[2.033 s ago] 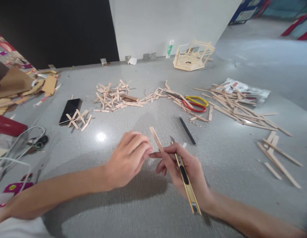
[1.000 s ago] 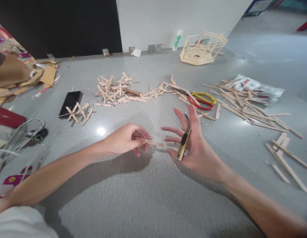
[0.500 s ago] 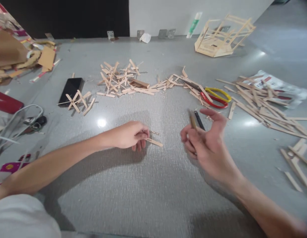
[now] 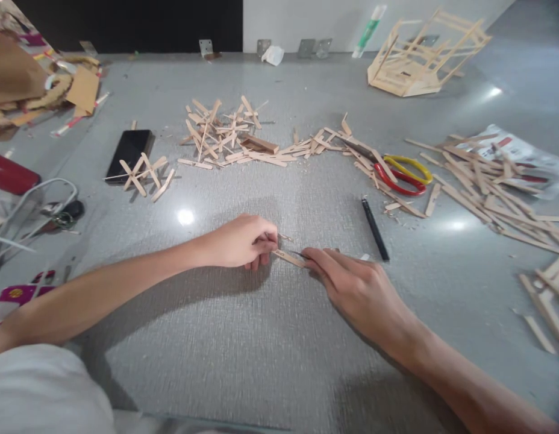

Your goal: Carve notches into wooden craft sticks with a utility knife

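Note:
My left hand (image 4: 241,243) is closed, pinning one end of a short wooden craft stick (image 4: 289,258) flat on the grey floor (image 4: 243,361). My right hand (image 4: 352,286) is curled around a utility knife; most of the knife is hidden under the fingers, and its thin blade tip (image 4: 302,255) rests on the stick's other end. The two hands almost meet at the stick. A black pen (image 4: 375,229) lies just beyond my right hand.
Heaps of cut sticks (image 4: 225,135) lie ahead, with red and yellow scissors (image 4: 399,175) to the right and long sticks (image 4: 482,187) over a plastic bag. A black phone (image 4: 129,147) lies left, a stick-built frame (image 4: 419,57) far right, cardboard scraps (image 4: 44,90) far left.
My left hand took the stick from my right and laid it on the floor. My right hand turned the knife round, came down and set its blade on the stick.

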Demonstrator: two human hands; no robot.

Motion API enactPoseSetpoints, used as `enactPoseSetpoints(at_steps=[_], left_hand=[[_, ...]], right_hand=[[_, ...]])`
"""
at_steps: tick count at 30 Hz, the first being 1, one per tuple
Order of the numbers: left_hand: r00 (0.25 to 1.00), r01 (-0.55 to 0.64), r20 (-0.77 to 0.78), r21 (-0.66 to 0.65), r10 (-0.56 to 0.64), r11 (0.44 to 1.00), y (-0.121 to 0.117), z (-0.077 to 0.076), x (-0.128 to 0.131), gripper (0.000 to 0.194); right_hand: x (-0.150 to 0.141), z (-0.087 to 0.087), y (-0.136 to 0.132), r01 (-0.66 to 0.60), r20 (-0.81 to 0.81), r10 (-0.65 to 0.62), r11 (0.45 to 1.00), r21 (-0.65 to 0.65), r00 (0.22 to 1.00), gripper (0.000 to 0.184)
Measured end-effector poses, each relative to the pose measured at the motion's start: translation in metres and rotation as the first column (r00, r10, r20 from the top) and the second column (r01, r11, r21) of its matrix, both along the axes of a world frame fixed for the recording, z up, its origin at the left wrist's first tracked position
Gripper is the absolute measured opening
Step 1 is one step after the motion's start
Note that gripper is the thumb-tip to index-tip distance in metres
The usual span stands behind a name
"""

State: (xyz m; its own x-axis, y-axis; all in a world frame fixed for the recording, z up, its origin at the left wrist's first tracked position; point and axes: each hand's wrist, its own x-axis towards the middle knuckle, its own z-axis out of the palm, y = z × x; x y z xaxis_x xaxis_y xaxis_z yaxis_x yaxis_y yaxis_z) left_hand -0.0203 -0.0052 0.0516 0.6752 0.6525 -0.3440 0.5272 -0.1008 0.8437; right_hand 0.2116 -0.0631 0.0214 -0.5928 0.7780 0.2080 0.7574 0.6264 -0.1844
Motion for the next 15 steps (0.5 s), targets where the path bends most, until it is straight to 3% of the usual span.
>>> enactPoseSetpoints(at_steps=[6,10,15], left_hand=[[0.999,-0.017,0.042,0.027,0.016,0.999,-0.002,-0.002,0.0,0.025],[1.0,-0.02,0.025,0.036,0.019,0.999,-0.003,-0.002,0.001,0.026],[0.999,-0.007,0.05,0.046,0.005,0.999,-0.003,-0.003,0.0,0.025]], right_hand=[[-0.005,-0.009,-0.007,-0.083,0.108,0.061,0.973,0.215,0.992,0.031],[-0.007,-0.012,-0.007,-0.1,0.114,0.081,0.979,0.179,0.99,0.034],[-0.008,-0.014,-0.009,-0.034,0.085,0.022,0.988,0.152,0.996,0.035]])
